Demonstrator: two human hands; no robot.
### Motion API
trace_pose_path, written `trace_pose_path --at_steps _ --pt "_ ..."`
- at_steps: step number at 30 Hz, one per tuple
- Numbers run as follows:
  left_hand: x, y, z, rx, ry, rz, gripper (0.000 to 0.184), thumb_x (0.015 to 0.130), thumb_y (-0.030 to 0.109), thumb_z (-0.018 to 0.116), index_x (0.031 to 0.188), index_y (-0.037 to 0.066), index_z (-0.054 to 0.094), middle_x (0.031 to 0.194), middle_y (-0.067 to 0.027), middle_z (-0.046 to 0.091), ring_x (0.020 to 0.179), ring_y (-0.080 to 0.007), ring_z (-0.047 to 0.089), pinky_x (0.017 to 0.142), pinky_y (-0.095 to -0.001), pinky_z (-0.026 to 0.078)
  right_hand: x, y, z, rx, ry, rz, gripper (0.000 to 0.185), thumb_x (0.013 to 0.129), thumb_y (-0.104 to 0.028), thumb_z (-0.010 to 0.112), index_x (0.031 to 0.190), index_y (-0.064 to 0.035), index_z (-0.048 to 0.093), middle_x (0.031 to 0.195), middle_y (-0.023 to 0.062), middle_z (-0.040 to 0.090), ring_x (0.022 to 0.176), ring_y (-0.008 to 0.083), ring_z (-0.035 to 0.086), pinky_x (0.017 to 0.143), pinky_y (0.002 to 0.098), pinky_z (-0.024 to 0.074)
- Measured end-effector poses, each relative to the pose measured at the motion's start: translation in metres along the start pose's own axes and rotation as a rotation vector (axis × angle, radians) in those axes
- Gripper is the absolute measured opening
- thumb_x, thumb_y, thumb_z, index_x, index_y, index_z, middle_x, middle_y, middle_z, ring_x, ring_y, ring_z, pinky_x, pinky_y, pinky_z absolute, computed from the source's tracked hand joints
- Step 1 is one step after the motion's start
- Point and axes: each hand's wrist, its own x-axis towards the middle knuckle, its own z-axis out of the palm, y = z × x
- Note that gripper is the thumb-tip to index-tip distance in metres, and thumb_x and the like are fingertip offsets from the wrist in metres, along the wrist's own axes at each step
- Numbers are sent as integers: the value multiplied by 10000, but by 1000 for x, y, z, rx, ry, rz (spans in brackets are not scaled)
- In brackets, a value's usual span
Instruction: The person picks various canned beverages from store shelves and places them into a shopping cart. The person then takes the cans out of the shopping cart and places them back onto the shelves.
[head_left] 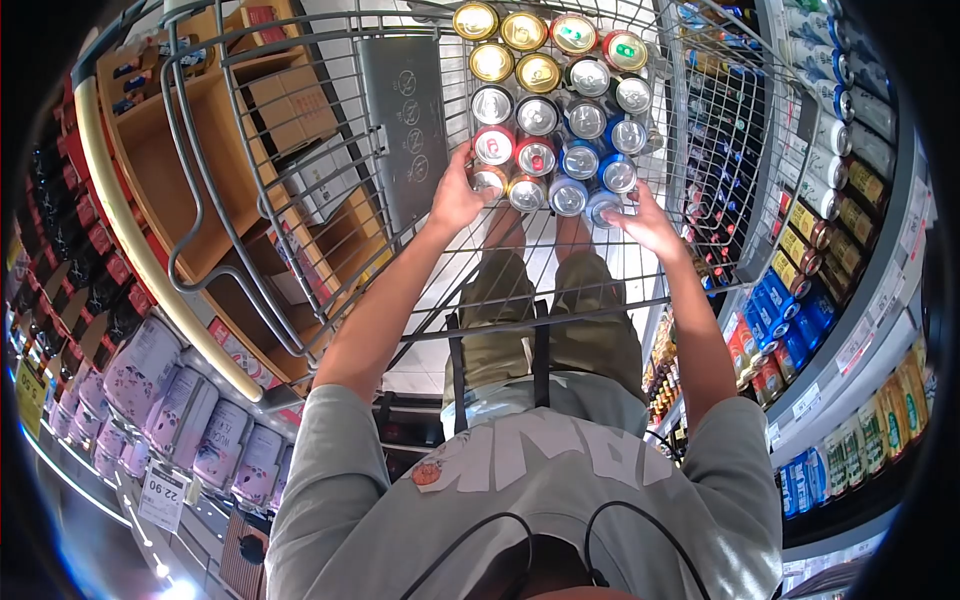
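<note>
Drink cans stand upright in tight rows inside a wire shopping cart (540, 322), their lids facing up. My left hand (458, 196) curls round a can (488, 181) at the near left corner of the block. At the near right corner, my right hand (643, 222) grips a pale can (603, 208) between thumb and fingers. Between them in the front row are an orange-rimmed can (527, 193) and a blue-sided can (568, 196). Farther back come silver lids (538, 115), then gold-topped cans (524, 31). My fingertips are partly hidden by the cans.
A grey panel (402, 130) is fixed in the cart left of the cans. Shelves of cans (800, 290) line the right side. On the left are a wooden display stand (165, 180) with cardboard boxes (293, 105), wrapped lilac packs (145, 375) and a price tag (162, 497).
</note>
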Motion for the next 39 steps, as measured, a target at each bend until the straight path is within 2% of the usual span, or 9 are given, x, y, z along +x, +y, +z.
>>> trace_pose_path --at_steps 5,8,11,14,17,20,32,35,39 --pt "-1 2 1 -2 50 12 955 726 82 850 1495 -32 296 1427 -225 510 1253 -329 577 1047 -390 482 8 24 6 47 14 -124 981 727 -269 877 1461 85 331 1329 265 586 1195 293 628 992 356 495" --pt "-3 6 3 -29 59 10 988 716 108 864 1500 -42 282 1438 -235 503 1254 -339 580 1046 -390 481 -14 -38 -1 122 -129 149 907 779 -142 831 1474 70 288 1289 252 605 1124 268 672 952 338 531" --pt "3 -5 7 61 79 -8 997 720 167 869 1498 -62 290 1359 -239 583 1206 -325 621 1019 -389 495 -3 -3 13 414 -195 29 861 819 5 746 1496 52 215 1221 252 632 1063 267 700 929 336 563" --pt "8 -9 1 64 -59 -31 922 733 228 867 1452 -90 386 1226 -233 671 1126 -299 671 981 -372 504 1 11 15 739 -317 -26 814 839 82 675 1486 58 182 1172 268 647 1036 303 708 942 367 574" --pt "13 -29 8 -33 -97 -119 668 788 178 858 1342 -48 563 1105 -124 717 1005 -170 662 917 -330 513 8 12 15 698 -305 10 761 834 76 688 1448 81 238 1136 243 667 1033 296 711 935 356 576" --pt "9 -27 8 -184 -73 -112 701 744 248 868 1287 -98 590 1125 -189 722 1036 -225 692 933 -325 507 4 -5 9 620 -297 25 663 826 54 718 1375 104 349 1103 217 688 1011 271 717 917 337 576" --pt "3 -22 27 -475 -79 -184 560 757 165 863 1197 -79 617 1024 -108 730 879 -151 693 839 -299 553 2 -24 18 464 -208 79 380 815 -43 787 1139 70 623 990 131 736 901 180 725 821 284 579" --pt "3 -25 37 -274 -15 -165 670 752 208 875 1265 -88 560 1064 -150 721 988 -245 697 911 -349 546 7 -21 17 342 -184 155 375 819 -73 794 1131 66 640 1017 138 739 912 179 722 812 272 566" --pt "-4 -16 29 -84 65 -122 771 763 246 870 1348 -81 489 1213 -200 668 1127 -307 653 970 -376 523 10 -7 21 512 -199 153 413 818 -100 806 1158 66 639 1047 146 734 952 177 713 804 268 554"
